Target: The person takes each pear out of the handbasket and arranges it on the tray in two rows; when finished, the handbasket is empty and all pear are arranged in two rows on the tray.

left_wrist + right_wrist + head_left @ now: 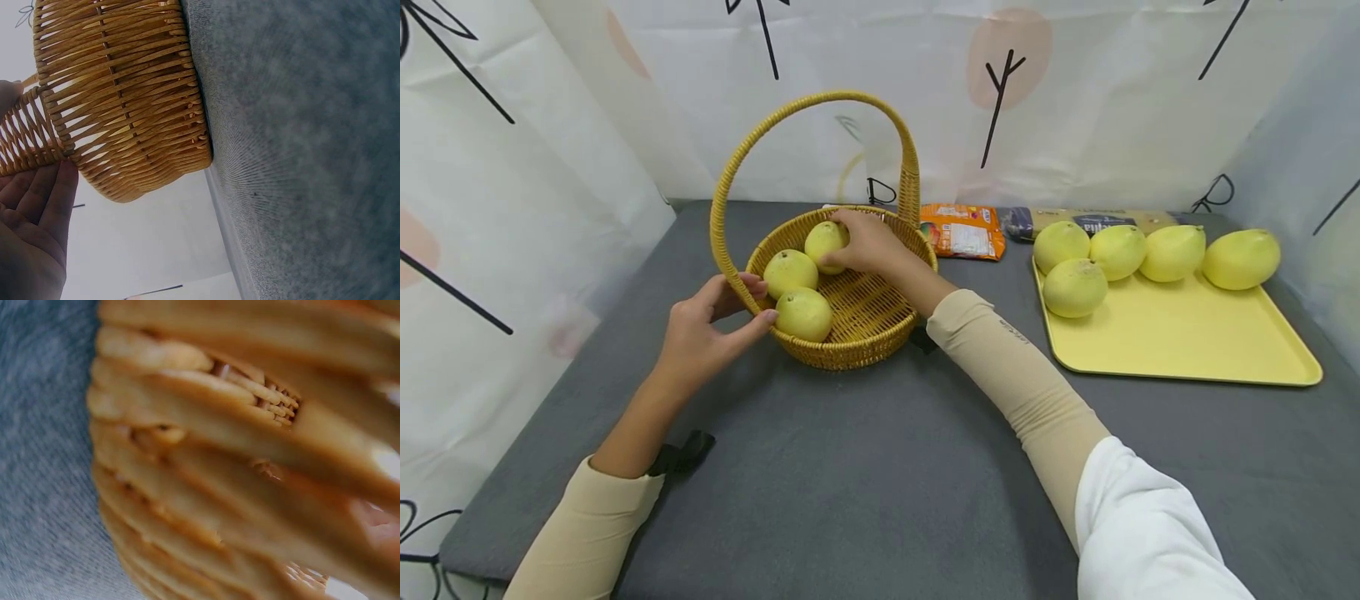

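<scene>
A: Left hand (703,329)?
B: Thumb and fingers pinch the wicker basket (842,356) at the left foot of its handle (720,200), left of centre in frame
A: Right hand (874,243)?
B: Inside basket, upper centre; thumb and fingers curled round a pale-yellow fruit (823,242), two more fruits (804,315) at basket's left side
A: Beyond that?
B: Yellow tray (1180,337), right of frame, five fruits (1117,252) towards its far edge; orange packet (964,233) between tray and basket
</scene>
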Demonstrator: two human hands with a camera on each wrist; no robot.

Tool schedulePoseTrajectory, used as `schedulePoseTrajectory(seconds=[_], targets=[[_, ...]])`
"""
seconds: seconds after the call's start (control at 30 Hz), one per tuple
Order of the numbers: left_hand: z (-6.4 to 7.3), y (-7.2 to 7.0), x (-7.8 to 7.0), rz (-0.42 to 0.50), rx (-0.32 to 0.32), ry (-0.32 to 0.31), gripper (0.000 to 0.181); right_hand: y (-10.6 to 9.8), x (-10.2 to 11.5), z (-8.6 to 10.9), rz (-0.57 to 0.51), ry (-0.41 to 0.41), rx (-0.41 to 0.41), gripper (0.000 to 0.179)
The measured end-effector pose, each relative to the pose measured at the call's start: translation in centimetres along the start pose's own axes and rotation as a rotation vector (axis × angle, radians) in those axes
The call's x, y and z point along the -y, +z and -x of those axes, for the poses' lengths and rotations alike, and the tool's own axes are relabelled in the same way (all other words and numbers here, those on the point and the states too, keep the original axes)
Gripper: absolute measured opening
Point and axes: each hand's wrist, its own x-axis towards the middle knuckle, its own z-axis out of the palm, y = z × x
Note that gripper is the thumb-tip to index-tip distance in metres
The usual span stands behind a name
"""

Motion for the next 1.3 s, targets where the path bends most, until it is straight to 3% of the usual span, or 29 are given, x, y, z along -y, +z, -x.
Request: schedulePoseTrajectory(seconds=[0.1, 0.33, 0.43, 0.93, 1.3], targets=[[-0.1, 0.0, -0.4, 0.004, -0.004, 0.005, 0.043, -0.4, -0.1, 0.2, 0.010, 0.004, -0.007, 0.071], [0.3, 0.2, 2.5, -0.001, -0.003, -0.008, 0.049, -0.9, 0.1, 0.5, -0.012, -0.010, -0.021, 0.070], [0.3, 0.2, 2.9, 0.017, 0.001, -0.007, 0.049, -1.1, 0.2, 0.8, -0.018, -0.005, -0.029, 0.071], [0.4, 0.2, 2.8, 0.033, 0.010, -0.011, 0.047, -2.0, 0.4, 2.7, -0.041, 0.017, -0.075, 0.071], [0.6, 0.2, 3.1, 0.024, 0.002, -0.025, 0.049, -2.6, 0.2, 4.6, -0.092, -0.021, -0.102, 0.069]])
